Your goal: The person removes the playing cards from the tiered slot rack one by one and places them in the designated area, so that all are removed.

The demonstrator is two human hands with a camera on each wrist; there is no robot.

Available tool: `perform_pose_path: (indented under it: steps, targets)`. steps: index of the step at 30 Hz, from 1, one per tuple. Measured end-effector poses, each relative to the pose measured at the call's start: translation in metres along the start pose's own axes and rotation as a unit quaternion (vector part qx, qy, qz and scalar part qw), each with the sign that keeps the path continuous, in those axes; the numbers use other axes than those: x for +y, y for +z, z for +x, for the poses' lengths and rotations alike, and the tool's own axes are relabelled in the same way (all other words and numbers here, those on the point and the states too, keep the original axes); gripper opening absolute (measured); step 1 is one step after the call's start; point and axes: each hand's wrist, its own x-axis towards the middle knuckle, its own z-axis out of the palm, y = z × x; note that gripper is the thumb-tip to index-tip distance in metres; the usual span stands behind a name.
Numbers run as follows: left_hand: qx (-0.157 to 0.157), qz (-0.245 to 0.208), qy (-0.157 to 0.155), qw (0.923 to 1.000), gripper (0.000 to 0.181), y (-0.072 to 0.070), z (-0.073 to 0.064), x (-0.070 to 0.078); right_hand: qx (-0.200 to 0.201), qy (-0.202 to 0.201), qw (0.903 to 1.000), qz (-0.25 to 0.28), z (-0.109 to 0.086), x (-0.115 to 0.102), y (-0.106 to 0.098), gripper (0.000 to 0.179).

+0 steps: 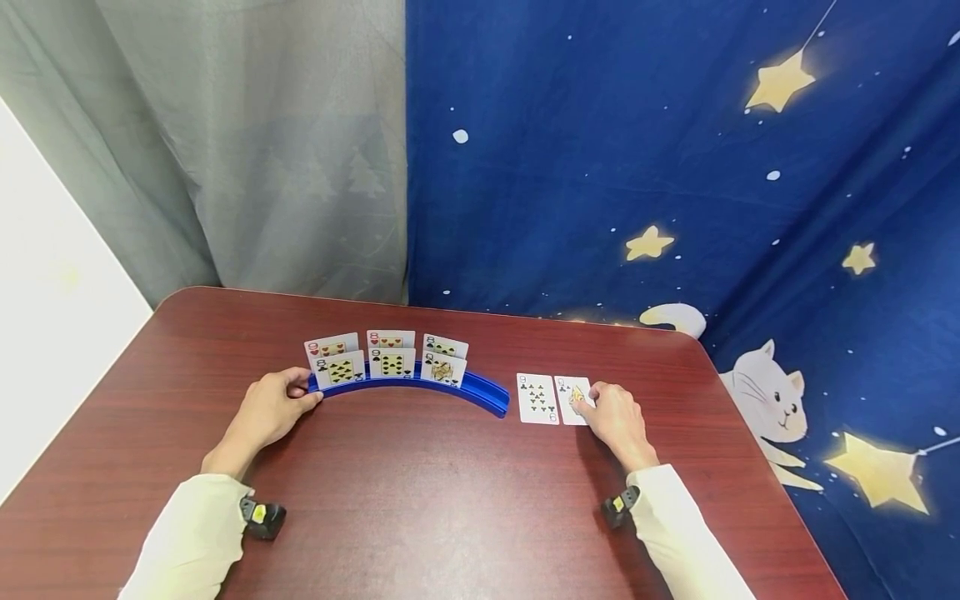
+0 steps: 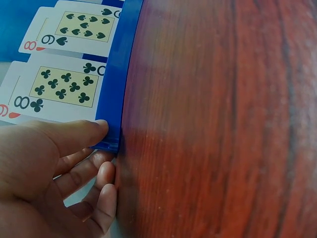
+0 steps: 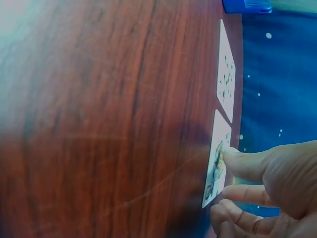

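A curved blue card holder (image 1: 483, 392) stands on the table with several playing cards upright in it, in two rows. My left hand (image 1: 272, 408) pinches its left end, thumb on the front face and fingers at the end and behind. Closest to that hand is the eight of clubs (image 2: 62, 87), with a red-numbered card behind it. Right of the holder, my right hand (image 1: 617, 421) has its thumb on the face of a queen card (image 3: 216, 158) and curled fingers at its right edge. Beside it a club card (image 1: 537, 399) lies face up on the table.
The reddish-brown wooden table (image 1: 420, 517) has rounded far corners. Behind it hang a grey curtain (image 1: 300, 150) and a blue curtain (image 1: 540, 167) with stars and a cat. Each wrist wears a small black camera (image 1: 262, 518) over a pale sleeve.
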Motion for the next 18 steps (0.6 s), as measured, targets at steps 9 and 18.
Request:
perform_pose_path:
  steps: [9,18]
  targets:
    - [0.001,0.0,-0.001,1.0,0.042,0.0,0.0,-0.001,0.077,-0.066,0.9937,0.049,-0.002,-0.018,-0.001,0.02]
    - [-0.001,-0.001,-0.006,1.0,0.041,0.001,0.0,-0.001,0.118,-0.153,0.9747,0.112,-0.005,-0.05,0.002,0.009]
